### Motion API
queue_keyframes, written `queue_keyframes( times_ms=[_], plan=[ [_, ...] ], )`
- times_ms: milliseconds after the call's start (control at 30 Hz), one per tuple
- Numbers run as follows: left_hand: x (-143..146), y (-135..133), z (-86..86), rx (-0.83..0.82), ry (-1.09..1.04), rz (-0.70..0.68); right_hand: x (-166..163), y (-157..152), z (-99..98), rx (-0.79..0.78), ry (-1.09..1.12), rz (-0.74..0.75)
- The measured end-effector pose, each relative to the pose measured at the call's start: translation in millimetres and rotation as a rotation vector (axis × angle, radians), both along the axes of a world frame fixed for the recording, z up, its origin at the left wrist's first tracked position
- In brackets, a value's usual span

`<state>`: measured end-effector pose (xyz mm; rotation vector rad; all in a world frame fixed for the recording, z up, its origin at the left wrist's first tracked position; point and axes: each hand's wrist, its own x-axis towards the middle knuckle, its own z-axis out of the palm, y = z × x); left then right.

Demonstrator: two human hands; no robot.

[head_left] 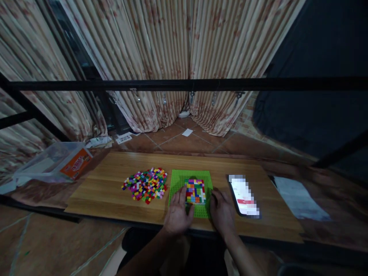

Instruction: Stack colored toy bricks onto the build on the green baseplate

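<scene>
A green studded baseplate (176, 177) lies on the wooden table, with a square layer of multicoloured toy bricks (194, 191) built on it. My left hand (178, 214) rests flat over the plate's lower left part. Its fingers are stretched along the left side of the brick square, and the thumb is apart below it. At the plate's right edge is my right hand (222, 210), its fingers curled in and pressed together; anything inside them is hidden. A loose pile of small coloured bricks (148, 184) spreads to the left of the plate.
A phone with a lit screen (244, 197) lies on the table (106, 184) to the right. Beyond the table's right end is a white paper (300, 197). A clear plastic box (51, 163) stands at the left. A black metal bar (184, 84) crosses ahead, before the curtains (161, 46).
</scene>
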<state>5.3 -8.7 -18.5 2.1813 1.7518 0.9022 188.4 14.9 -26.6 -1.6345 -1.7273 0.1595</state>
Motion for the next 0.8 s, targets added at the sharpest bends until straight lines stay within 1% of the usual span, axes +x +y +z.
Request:
queue_keyframes(
  times_ms=[100,267,433,567,800],
  plan=[
    [0.6,-0.2,0.1,0.004,0.005,-0.001,1.6,-0.9,-1.4,-0.010,0.015,0.007],
    [-0.5,-0.6,1.6,-0.014,-0.014,-0.050,2.9,-0.2,-2.2,-0.032,0.016,0.002],
    [0.4,1.7,-2.1,-0.014,-0.018,-0.042,2.9,3.2,-2.4,-0.049,-0.029,0.004],
    [3.1,1.0,-3.4,0.017,0.002,-0.035,2.1,4.7,-2.9,-0.017,-0.097,-0.019],
    [6.2,0.0,-3.8,0.031,0.077,0.003,1.2,8.8,-7.0,0.026,-0.164,0.002]
  ],
)
